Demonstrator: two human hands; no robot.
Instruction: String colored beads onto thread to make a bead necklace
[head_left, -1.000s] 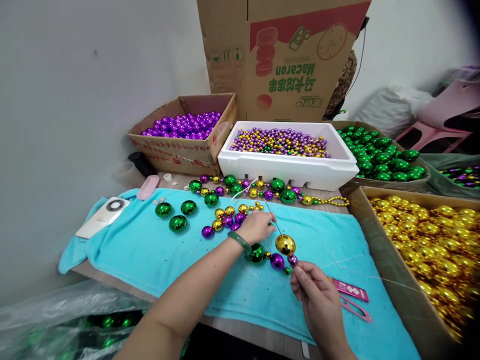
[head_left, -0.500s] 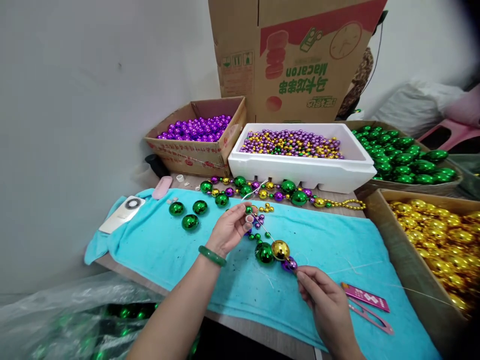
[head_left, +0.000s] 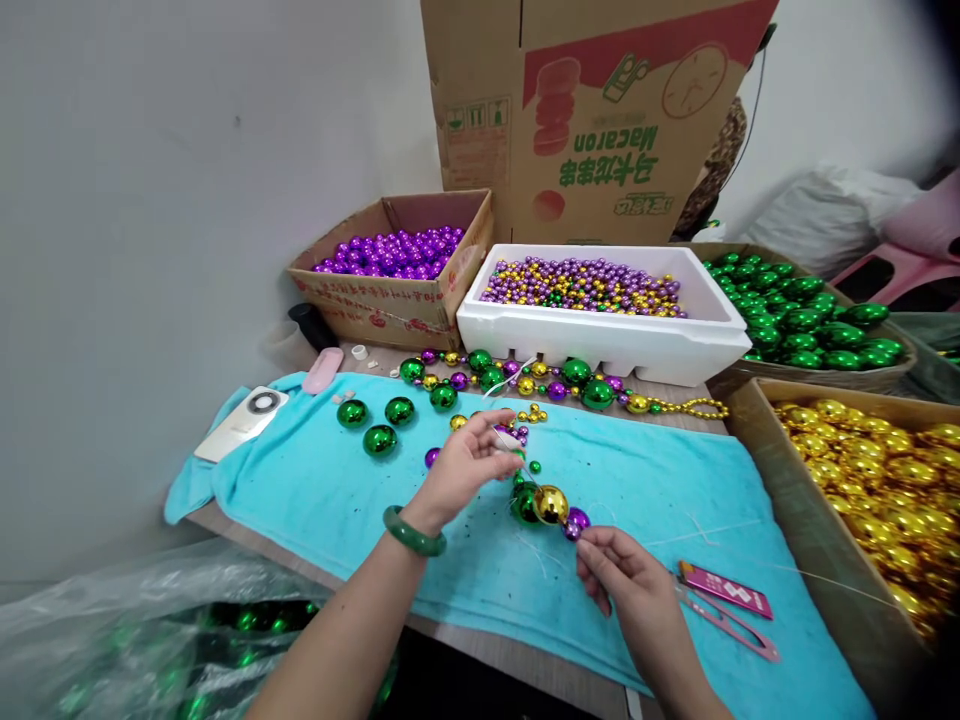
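My left hand (head_left: 469, 465), with a green bangle (head_left: 414, 532) at the wrist, curls thumb and fingers about a thin white string (head_left: 529, 475). A small green bead shows partly by the thumb tip. The string runs down to a large gold bead (head_left: 551, 505), followed by a purple bead (head_left: 576, 523). At the purple bead's outer end, my right hand (head_left: 626, 580) pinches with thumb and index finger. Behind the gold bead lies a large green bead (head_left: 524, 503). Small purple and gold beads (head_left: 533, 413) rest beyond my left fingers, partly hidden.
Loose green beads (head_left: 379, 440) and a phone (head_left: 244, 424) lie left on the blue towel (head_left: 315, 490). A finished-looking bead strand (head_left: 598, 393) stretches behind. Pink thread snips (head_left: 739, 630) are at right. Bead-filled boxes surround it: purple (head_left: 375, 300), white foam (head_left: 600, 340), gold (head_left: 825, 540).
My left hand has shifted slightly down, its fingers looser, and the small green bead is less visible. My right hand and the gold and purple beads have moved a little left.
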